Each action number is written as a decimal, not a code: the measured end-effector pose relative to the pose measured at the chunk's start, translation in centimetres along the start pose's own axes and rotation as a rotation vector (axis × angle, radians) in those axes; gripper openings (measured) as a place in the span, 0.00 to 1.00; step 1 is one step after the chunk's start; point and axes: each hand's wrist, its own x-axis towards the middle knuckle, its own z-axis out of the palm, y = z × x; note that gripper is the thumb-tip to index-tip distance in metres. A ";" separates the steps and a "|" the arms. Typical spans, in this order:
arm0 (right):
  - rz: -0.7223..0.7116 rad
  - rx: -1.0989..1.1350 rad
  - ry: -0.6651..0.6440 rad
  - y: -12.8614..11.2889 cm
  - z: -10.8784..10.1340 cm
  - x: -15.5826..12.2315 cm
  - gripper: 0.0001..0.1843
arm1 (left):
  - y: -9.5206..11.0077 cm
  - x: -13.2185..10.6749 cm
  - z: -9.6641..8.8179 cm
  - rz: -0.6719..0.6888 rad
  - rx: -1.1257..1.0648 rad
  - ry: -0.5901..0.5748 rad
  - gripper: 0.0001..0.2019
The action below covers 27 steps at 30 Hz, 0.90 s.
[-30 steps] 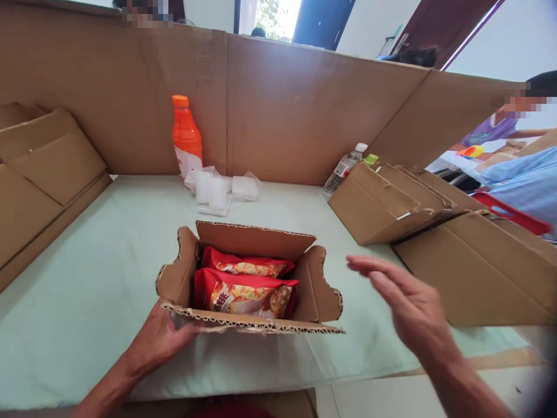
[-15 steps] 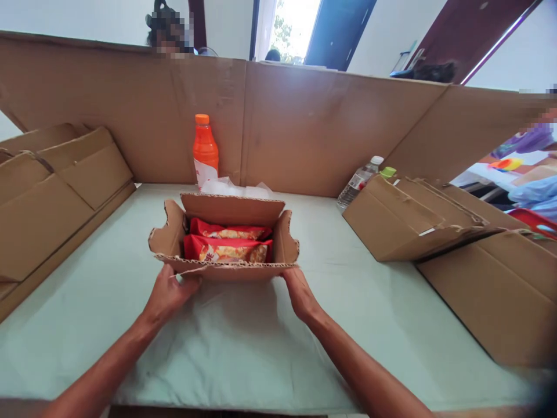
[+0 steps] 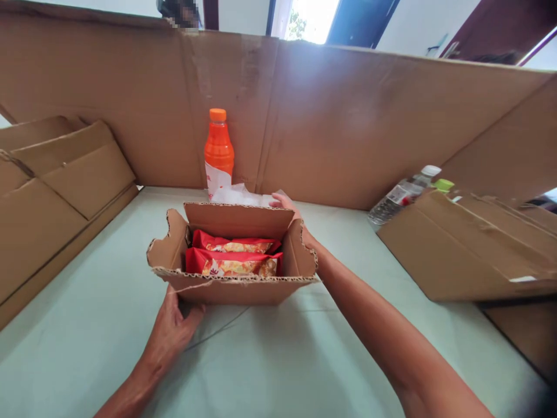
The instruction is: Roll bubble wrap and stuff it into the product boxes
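An open cardboard box [image 3: 235, 290] with its flaps up stands on the pale green table, and two red snack packs [image 3: 232, 258] lie inside. My left hand [image 3: 172, 328] is pressed against the box's near wall at its lower left corner, fingers closed on it. My right hand [image 3: 285, 203] reaches past the box's right side to the clear plastic wrappers [image 3: 237, 195] behind it. Most of its fingers are hidden by the box's back flap. An orange drink bottle [image 3: 218, 151] stands just behind the wrappers.
Tall cardboard sheets [image 3: 348, 116] wall the table at the back. Flattened cartons [image 3: 52, 191] lean at the left and more [image 3: 470, 249] lie at the right. A clear water bottle [image 3: 402, 194] lies by the right cartons. Someone's head shows above the wall.
The box has been pushed away from me toward the bottle. My right hand left the box's near right corner and reached behind the box. My left hand stays on the near wall.
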 end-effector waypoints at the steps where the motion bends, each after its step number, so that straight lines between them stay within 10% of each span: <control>1: -0.022 -0.020 -0.015 -0.2 0.9 1.6 0.31 | -0.1 0.1 -0.1 -0.002 -0.004 -0.004 0.27; 5: -0.091 -0.069 -0.070 -0.9 3.2 4.3 0.24 | 0.1 0.2 -0.2 0.003 -0.015 -0.024 0.26; 9: -0.040 -0.033 0.130 -1.0 0.4 1.8 0.17 | 0.8 0.1 0.0 -0.008 -0.061 -0.004 0.28; 13: -0.056 -0.111 0.442 -0.3 -5.1 -7.1 0.11 | 1.3 -0.1 -0.2 -0.012 -0.085 0.000 0.27; 17: -0.048 -0.310 0.099 0.8 -7.7 -19.9 0.08 | 1.8 -0.1 -1.1 0.007 0.010 -0.021 0.23; 21: 0.068 -0.307 0.177 0.6 -7.5 -27.8 0.09 | 2.5 0.3 -2.4 0.031 0.210 -0.043 0.25; 27: 0.062 -0.281 0.225 1.1 -6.5 -24.3 0.11 | 3.2 0.6 -3.2 0.077 0.447 -0.016 0.23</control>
